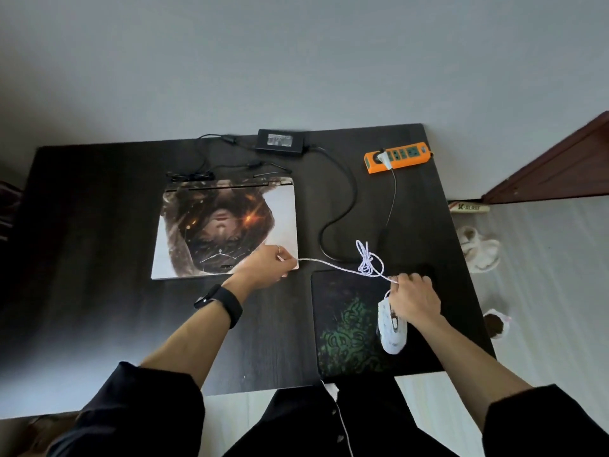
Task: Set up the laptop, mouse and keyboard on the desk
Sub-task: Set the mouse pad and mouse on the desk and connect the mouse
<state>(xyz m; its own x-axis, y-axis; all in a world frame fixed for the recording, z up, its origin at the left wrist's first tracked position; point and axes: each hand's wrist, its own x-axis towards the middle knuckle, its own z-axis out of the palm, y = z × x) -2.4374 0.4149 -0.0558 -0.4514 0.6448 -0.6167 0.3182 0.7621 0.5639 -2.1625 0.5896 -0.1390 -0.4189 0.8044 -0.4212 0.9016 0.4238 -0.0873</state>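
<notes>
A closed laptop with a printed picture on its lid lies on the dark desk. My left hand is at the laptop's near right corner, pinching the end of a white braided mouse cable. The cable runs right through a knotted bundle to my right hand, which grips it just above the white mouse. The mouse rests on a black mouse pad with a green pattern. No keyboard is in view.
A black power brick with its cables lies behind the laptop. An orange power strip with one plug in it sits at the desk's far right. Slippers lie on the floor to the right.
</notes>
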